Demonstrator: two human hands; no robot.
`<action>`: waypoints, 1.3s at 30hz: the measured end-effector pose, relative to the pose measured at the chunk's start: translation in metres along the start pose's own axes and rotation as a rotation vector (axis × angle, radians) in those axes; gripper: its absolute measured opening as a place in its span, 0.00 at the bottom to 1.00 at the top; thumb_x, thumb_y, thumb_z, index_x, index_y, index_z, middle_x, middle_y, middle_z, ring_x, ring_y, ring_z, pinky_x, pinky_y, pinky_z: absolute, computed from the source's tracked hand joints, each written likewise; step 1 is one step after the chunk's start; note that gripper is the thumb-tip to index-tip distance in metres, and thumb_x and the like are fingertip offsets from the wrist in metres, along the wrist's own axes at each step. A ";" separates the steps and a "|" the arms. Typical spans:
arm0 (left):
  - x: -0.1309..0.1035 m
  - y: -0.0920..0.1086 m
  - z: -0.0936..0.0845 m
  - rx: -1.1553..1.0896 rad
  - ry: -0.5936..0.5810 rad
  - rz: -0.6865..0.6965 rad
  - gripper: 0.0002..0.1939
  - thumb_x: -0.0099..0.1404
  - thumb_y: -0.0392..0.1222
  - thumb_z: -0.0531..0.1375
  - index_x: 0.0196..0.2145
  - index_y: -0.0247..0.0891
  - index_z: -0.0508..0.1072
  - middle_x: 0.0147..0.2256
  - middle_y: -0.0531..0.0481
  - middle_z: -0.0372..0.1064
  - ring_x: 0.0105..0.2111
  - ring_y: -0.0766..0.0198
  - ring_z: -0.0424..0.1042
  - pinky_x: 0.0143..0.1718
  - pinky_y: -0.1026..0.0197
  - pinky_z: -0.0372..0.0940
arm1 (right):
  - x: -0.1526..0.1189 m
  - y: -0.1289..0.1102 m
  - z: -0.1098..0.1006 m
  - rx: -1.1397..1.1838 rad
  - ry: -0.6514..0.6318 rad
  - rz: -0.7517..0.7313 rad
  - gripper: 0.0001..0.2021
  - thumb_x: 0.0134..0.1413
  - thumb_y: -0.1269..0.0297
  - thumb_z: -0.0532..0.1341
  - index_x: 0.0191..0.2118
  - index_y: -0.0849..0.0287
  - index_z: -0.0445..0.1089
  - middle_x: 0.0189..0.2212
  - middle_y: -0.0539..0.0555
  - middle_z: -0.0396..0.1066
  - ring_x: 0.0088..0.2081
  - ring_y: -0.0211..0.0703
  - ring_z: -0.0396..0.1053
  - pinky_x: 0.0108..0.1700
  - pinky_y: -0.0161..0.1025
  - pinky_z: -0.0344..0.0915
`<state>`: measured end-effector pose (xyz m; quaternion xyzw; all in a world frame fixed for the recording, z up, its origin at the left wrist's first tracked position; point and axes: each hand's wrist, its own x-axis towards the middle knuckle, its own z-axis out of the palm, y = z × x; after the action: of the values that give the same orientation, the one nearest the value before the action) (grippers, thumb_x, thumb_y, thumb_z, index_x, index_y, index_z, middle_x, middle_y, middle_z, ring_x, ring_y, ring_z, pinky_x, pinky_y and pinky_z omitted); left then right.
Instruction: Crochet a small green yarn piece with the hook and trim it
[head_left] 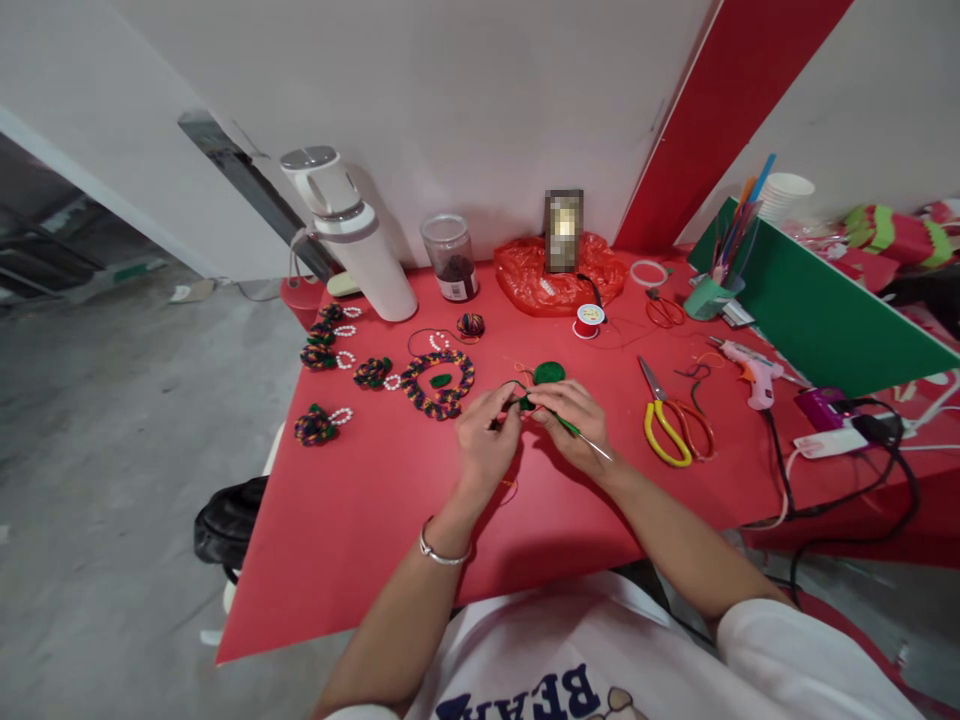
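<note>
Above the red table, my left hand pinches a small dark green crocheted piece, most of it hidden by the fingers. My right hand is closed around a crochet hook with a green grip; its silver end sticks out towards the wrist. Both sets of fingertips meet at the green piece. Just beyond them lies a green yarn ball. To the left is a multicoloured braided ring with a small green piece inside it. Several crocheted flowers with white bead loops lie farther left.
Yellow-and-red-handled scissors and a pink glue gun lie on the right, near cables and a power strip. Along the back stand a white bottle, a clear jar and a red plastic bag. A red thread spool sits nearer.
</note>
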<state>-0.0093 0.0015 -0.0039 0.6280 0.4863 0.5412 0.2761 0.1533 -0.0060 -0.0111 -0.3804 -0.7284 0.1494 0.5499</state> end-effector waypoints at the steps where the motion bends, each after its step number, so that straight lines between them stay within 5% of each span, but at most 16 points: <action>1: 0.000 -0.001 0.000 0.012 0.001 0.019 0.12 0.62 0.34 0.63 0.42 0.43 0.82 0.35 0.48 0.79 0.32 0.61 0.75 0.36 0.59 0.71 | -0.001 0.000 0.001 0.013 0.008 0.024 0.10 0.66 0.62 0.63 0.50 0.49 0.78 0.46 0.55 0.80 0.47 0.46 0.76 0.51 0.48 0.73; 8: -0.004 -0.006 0.004 0.067 0.004 0.151 0.14 0.65 0.33 0.60 0.45 0.40 0.81 0.36 0.47 0.80 0.33 0.64 0.77 0.34 0.62 0.72 | -0.003 -0.001 0.010 0.165 0.012 0.228 0.09 0.64 0.59 0.66 0.47 0.50 0.79 0.46 0.54 0.80 0.50 0.44 0.77 0.54 0.44 0.74; 16: -0.008 -0.005 0.009 0.061 -0.029 0.244 0.15 0.65 0.31 0.60 0.47 0.39 0.81 0.39 0.46 0.81 0.34 0.64 0.79 0.35 0.62 0.74 | -0.003 0.001 0.011 0.237 0.081 0.278 0.04 0.62 0.64 0.67 0.41 0.51 0.80 0.39 0.52 0.80 0.42 0.40 0.77 0.49 0.40 0.74; 39: -0.003 0.002 0.003 -0.022 0.001 0.159 0.08 0.65 0.39 0.64 0.41 0.40 0.82 0.39 0.44 0.80 0.38 0.60 0.79 0.39 0.58 0.75 | -0.001 0.002 0.004 0.151 0.060 0.221 0.06 0.64 0.65 0.64 0.43 0.52 0.80 0.41 0.53 0.80 0.43 0.41 0.77 0.49 0.41 0.74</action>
<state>-0.0060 -0.0019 -0.0039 0.6614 0.4290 0.5669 0.2389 0.1507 -0.0048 -0.0141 -0.4202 -0.6520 0.2517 0.5788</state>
